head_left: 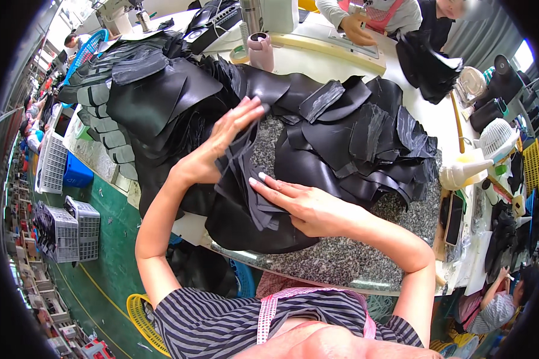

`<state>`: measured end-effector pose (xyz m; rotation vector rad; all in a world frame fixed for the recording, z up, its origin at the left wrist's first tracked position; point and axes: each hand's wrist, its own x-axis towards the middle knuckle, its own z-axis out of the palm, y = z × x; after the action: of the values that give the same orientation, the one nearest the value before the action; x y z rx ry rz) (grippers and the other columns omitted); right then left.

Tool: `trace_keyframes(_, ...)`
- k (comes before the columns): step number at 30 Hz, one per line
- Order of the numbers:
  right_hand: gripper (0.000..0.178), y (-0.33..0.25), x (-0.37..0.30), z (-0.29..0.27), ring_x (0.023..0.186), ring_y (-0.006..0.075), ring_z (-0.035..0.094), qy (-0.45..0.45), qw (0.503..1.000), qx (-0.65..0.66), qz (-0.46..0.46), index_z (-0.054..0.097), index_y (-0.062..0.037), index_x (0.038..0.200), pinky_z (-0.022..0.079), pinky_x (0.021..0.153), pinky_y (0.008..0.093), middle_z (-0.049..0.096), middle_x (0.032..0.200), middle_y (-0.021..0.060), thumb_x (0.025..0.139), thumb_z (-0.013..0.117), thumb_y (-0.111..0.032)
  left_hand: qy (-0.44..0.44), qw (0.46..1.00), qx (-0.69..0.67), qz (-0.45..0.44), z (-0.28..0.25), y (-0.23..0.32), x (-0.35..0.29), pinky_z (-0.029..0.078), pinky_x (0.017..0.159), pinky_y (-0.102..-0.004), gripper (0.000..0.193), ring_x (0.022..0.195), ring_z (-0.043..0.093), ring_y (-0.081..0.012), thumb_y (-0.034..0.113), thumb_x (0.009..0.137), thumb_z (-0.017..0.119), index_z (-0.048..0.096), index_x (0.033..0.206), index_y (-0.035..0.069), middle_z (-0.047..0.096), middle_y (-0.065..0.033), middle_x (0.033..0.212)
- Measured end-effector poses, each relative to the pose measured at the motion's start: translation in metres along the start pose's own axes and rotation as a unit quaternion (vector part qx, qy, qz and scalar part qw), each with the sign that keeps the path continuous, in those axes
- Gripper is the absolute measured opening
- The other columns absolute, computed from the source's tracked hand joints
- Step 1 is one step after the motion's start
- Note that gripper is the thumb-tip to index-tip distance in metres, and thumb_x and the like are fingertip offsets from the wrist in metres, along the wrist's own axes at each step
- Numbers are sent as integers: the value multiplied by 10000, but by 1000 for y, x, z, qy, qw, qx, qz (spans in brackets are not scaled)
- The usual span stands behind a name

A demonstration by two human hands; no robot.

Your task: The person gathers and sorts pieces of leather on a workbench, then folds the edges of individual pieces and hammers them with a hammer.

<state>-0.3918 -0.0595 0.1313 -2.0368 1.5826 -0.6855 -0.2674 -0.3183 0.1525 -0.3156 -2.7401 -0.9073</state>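
Speckled tabletop (347,254), centre to lower right. Left hand (212,149), fingers extended, and right hand (314,206), fingers flat: dark strips (242,191) between, mid-frame. Outward: black panel heap (326,146), right of centre; second heap (156,99), upper left. Risk: uneven pressure could splay the strips.

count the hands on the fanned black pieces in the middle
2: your left hand at the upper left of the fanned black pieces, your right hand at their lower right; none seem hidden.

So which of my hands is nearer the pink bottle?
Left. Your left hand is on the near side of the pink bottle; your right hand is farther back, toward your body.
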Motion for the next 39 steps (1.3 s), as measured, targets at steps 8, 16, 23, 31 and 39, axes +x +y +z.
trace_keyframes(8, 789, 28, 5, -46, 1255, 379, 627, -78, 978, 191, -44, 471, -64, 1531, 508, 1062, 419, 618, 1368, 256, 786, 731, -41, -49, 986, -142, -67, 39, -2, -14, 547, 898, -364, 648, 976, 732, -273, 212, 633, 893, 655, 1191, -16, 728, -159, 1073)
trace_keyframes(16, 910, 180, 49, -81, 1109, 378, 610, 411, 828, -121, 361, 334, -116, 1452, 484, 966, 478, 587, 1101, 261, 791, 875, -426, -27, 975, -210, -74, 47, -9, -26, 543, 851, -326, 681, 853, 697, -304, 35, 530, 823, 634, 1179, -49, 715, -190, 994)
trace_keyframes(23, 910, 194, 27, -107, 968, 424, 700, 197, 915, -48, 350, 395, -168, 1490, 546, 857, 457, 688, 1001, 271, 639, 665, 6, 9, 986, -168, -22, 38, -9, -33, 535, 783, -341, 471, 774, 656, -268, 94, 600, 841, 654, 1017, -18, 677, -133, 892)
trace_keyframes(31, 471, 147, 81, -106, 1305, 457, 533, -37, 917, -285, 276, 753, 41, 1068, 413, 1123, 521, 640, 1292, 258, 887, 751, -394, 1, 978, -195, -70, 37, -6, -35, 529, 774, -348, 404, 769, 644, -263, 150, 629, 866, 665, 942, -7, 664, -108, 890)
trace_keyframes(39, 774, 187, 50, -65, 1495, 429, 345, 33, 928, -235, 288, 529, -336, 1487, 261, 1116, 749, 411, 1622, 54, 785, 661, -634, 51, 911, -347, -218, 36, 1, -45, 519, 893, -345, 498, 909, 657, -185, 190, 634, 889, 695, 1043, -17, 712, -81, 987)
